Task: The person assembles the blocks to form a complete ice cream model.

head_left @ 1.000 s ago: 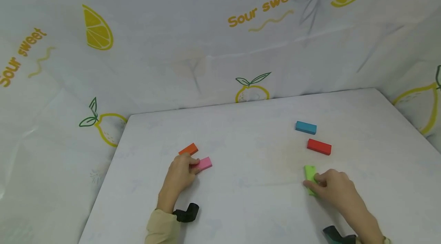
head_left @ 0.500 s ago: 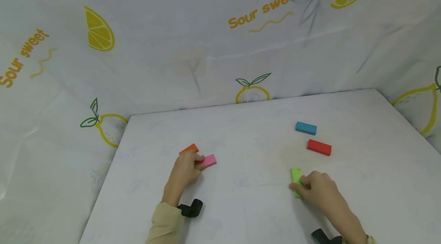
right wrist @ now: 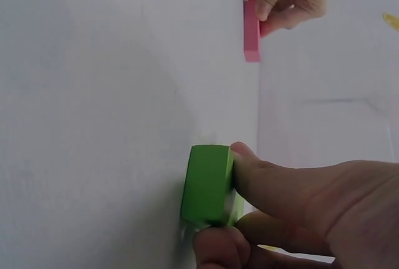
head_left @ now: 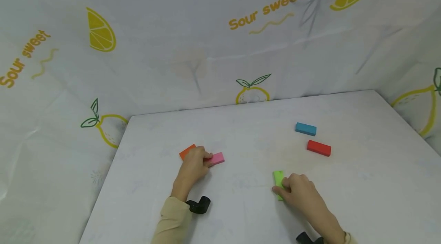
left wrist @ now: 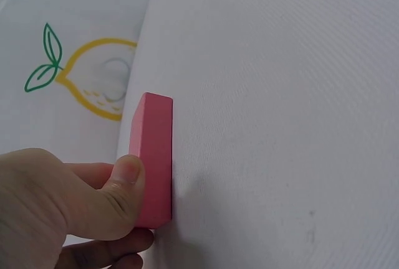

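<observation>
Between the thumb and fingers of my left hand is a pink block, gripped at its left end on the white tabletop. In the left wrist view the thumb presses the side of the pink block. An orange block lies just behind that hand, partly covered by it. My right hand pinches a light green block, whose long side points away from me. Seen from the right wrist, the green block sits between thumb and fingers, low over or on the table surface.
A blue block and a red block lie apart at the right rear of the white table. Behind the table's back edge hangs a white lemon-printed cloth. A black camera mount sits on my left wrist.
My right hand has carried the green block left toward the middle. The pink block has moved a little right and away with my left hand, and more of the orange block shows.
</observation>
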`<state>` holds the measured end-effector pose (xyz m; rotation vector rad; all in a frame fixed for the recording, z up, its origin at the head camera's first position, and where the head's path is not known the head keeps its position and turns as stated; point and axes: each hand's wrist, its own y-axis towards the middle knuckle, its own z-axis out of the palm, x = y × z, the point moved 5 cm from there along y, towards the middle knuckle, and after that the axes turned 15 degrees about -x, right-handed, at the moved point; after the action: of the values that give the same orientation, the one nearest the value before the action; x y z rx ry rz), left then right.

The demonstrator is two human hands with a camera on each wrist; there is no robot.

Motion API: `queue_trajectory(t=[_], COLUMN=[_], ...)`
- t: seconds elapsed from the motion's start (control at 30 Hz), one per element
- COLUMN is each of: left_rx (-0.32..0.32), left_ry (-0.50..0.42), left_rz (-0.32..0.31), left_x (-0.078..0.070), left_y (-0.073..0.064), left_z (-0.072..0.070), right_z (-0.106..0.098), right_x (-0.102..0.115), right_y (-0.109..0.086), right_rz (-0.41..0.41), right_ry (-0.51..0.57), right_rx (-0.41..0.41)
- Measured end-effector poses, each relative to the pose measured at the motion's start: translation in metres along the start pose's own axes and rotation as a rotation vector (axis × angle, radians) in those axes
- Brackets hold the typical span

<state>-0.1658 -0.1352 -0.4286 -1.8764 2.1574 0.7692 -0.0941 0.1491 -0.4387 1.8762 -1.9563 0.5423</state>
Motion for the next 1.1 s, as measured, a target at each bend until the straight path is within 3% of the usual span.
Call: queue_trajectory(t=[0.47, 1.1], left_rx=[0.030, 0.057], left_ry=[-0.028, -0.055], left_rz=[0.017, 0.148], left_x=[-0.021, -0.056], left_y=[0.004, 0.002], left_z=[0.016, 0.034], right_z=[0.019, 0.032], right_x=[0.033, 0.063], right_y=[-0.004, -0.007], right_rz=[-0.015, -0.082], right_ry=[0.079, 0.155], right_rx=[0.011, -0.024])
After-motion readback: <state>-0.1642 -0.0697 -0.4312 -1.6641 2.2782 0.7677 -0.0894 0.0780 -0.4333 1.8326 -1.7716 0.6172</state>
